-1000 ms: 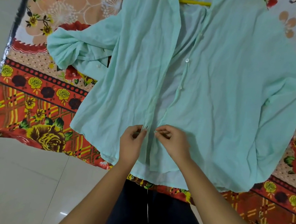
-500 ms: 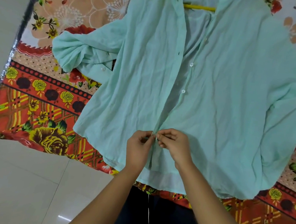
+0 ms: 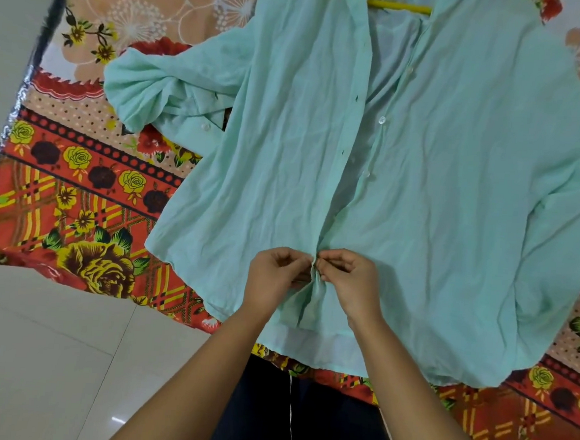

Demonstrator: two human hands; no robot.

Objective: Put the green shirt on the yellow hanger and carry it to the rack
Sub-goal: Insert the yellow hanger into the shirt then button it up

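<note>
Floral sheet [image 3: 87, 205] carries the green shirt [image 3: 455, 197] flat, yellow hanger [image 3: 398, 6] inside its collar; your left hand [image 3: 274, 277] and right hand [image 3: 349, 279] pinch the lower front edges together, seemingly fastening a button.

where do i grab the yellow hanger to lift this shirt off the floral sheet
At the neck, probably: only a short stretch of the yellow hanger shows, in the open collar of the green shirt; cloth hides the rest. Come from the collar end and grip round that bare bar.
</note>
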